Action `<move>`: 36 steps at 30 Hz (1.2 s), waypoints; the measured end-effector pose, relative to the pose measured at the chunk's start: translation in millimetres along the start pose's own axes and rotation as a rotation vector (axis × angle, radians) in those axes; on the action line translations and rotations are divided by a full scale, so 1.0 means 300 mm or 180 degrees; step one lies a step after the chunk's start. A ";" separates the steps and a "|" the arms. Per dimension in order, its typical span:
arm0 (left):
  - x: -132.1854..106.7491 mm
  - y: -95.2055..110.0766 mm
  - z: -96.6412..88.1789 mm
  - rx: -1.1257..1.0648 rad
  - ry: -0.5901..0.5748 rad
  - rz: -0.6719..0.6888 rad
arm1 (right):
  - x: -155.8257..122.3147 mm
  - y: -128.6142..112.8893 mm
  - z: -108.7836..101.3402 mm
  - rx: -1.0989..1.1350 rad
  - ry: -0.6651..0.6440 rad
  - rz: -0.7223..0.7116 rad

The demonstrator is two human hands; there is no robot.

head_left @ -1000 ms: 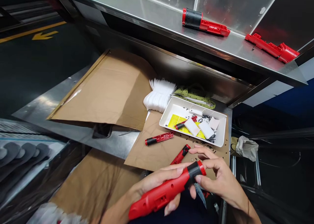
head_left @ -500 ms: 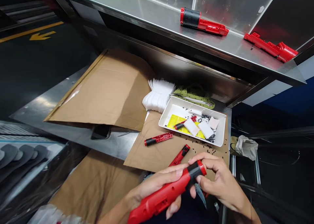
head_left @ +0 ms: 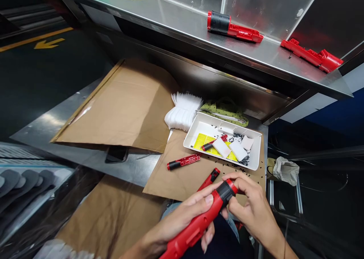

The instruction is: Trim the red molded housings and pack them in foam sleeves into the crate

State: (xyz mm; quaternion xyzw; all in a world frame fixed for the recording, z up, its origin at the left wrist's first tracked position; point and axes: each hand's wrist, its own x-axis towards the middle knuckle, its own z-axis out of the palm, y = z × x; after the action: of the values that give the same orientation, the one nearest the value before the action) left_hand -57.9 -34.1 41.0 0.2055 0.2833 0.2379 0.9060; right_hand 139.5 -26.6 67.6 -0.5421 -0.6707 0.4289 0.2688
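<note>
A red plastic tool housing with a black collar (head_left: 199,223) is held in both hands just in front of the white plastic compartment tray (head_left: 227,125), tilted with its collar end raised toward the tray. The left hand (head_left: 182,213) wraps the red body, its fingers (head_left: 209,199) curled closed around it. The right hand (head_left: 251,206) is at the collar end, its fingertips (head_left: 237,179) drawn in narrow around the black band, gripping it.

Just beyond the hands, a slim red plastic part with a black tip (head_left: 209,178) lies on a brown cardboard sheet (head_left: 182,185), which runs under the tray. Left of the tray on the same sheet is a red-and-black half-shell (head_left: 183,161), and small black screws (head_left: 241,170) are scattered along the tray's near edge.

Inside the tray are a yellow printed sheet (head_left: 203,141), white foam blocks (head_left: 222,147), and a small red-and-black part (head_left: 212,145). Behind the tray, on the steel bench (head_left: 136,168), sit a fanned stack of white fluted pieces (head_left: 183,113) and a green patterned cloth (head_left: 224,109). Higher up, beyond the tray, a steel shelf (head_left: 182,28) carries a red housing with a black sleeve (head_left: 231,28) and a loose red half-shell (head_left: 311,55) — both well out of reach of the fingers.
</note>
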 end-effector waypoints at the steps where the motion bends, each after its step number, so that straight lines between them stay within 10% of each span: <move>1: 0.000 0.003 0.005 0.0067 0.0061 0.0000 | -0.002 0.005 0.000 -0.0135 -0.0023 0.0005; 9: 0.017 0.032 -0.065 -0.0321 -0.0620 -0.0206 | -0.037 0.031 -0.070 0.0568 -0.0545 0.0135; 14: 0.027 0.037 -0.128 -0.0885 -0.1192 -0.0279 | -0.045 0.056 -0.090 0.0655 0.0335 0.0296; 28: 0.017 0.059 -0.107 -0.0187 -0.0948 -0.0364 | -0.014 -0.010 -0.004 0.0778 -0.0793 0.0129; 36: 0.024 0.061 -0.099 0.0000 -0.1046 -0.0465 | -0.017 -0.008 0.011 0.0799 -0.0327 0.0198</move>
State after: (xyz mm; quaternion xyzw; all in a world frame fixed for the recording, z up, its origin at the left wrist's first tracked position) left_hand -76.5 -8.2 24.8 0.2205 0.1456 0.1346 0.9550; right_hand 136.9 -32.5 68.7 -0.5021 -0.6075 0.5448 0.2865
